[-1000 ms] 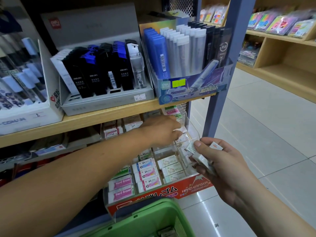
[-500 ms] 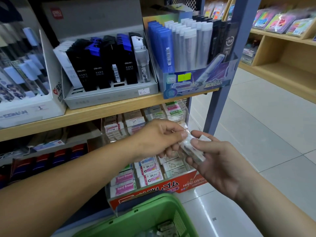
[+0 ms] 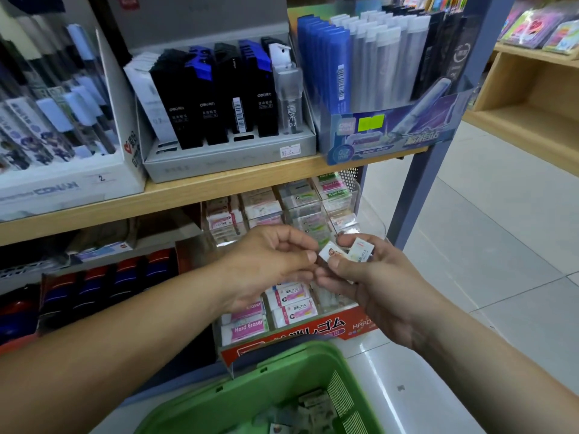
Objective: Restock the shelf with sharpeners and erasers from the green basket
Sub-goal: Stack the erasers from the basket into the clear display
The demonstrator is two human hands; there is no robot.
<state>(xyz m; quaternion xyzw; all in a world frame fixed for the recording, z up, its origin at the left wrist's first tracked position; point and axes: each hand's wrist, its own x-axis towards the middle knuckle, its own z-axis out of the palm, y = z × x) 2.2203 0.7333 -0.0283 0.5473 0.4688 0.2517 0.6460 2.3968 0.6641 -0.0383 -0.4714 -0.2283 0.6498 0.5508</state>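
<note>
White and wrapped: pinches one eraser (image 3: 331, 252) between left grip (image 3: 272, 264) and right grip (image 3: 379, 286). Holds second eraser (image 3: 361, 253) in right grip.

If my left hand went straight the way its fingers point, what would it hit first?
The erasers held in your right hand; your left hand fingertips already seem to pinch the nearer one's edge.

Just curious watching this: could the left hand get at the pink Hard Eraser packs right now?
Probably yes: the left hand is just above the pink Hard Eraser packs with nothing between, though it pinches a small eraser.
</note>
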